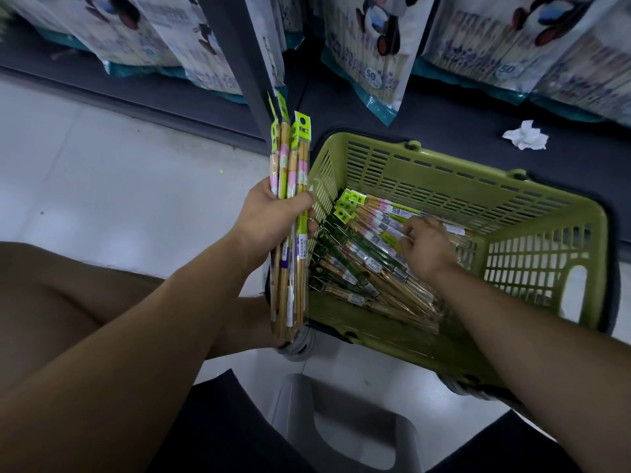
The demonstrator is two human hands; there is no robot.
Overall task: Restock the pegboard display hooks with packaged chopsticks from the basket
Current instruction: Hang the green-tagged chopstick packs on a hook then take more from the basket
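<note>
- The left hand [273,216] gripped a fanned bundle [288,158] of slim, glossy cellophane chopstick packs with yellow-green header cards. It was held upright, just left of the basket [478,172].
- The right hand [426,247] reached into the basket with its fingers curled on the loose packs [362,268]; whether one was pinched could not be told.
- The slick sleeves could slide out of the fanned bundle if more were added, and drop to the floor.
- Header cards might snag the basket's rigid, slotted plastic wall, or overlapping packs might lift together.
</note>
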